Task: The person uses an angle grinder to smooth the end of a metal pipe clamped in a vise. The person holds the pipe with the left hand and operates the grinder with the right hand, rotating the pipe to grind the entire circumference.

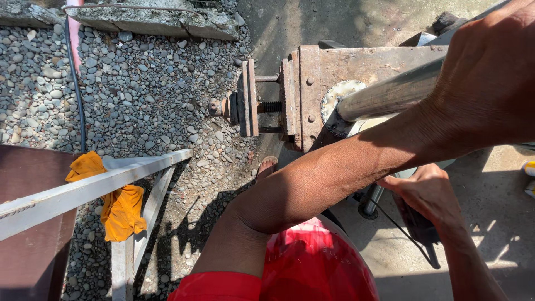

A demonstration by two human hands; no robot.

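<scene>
Left hand (490,72) clenched around the steel pipe (390,95), steadying it over the rusty vise (295,95). Below the vise, right hand (426,192) grips a dark tool (418,223), ready at the pipe.

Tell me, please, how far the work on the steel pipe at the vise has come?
Done: the steel pipe already sits with its end at the rusty vise. In hand: the left hand grips the pipe, and the right hand holds a dark corded tool lower down. Left: the tool is not yet on the pipe, whose visible part shows no cut.
</scene>
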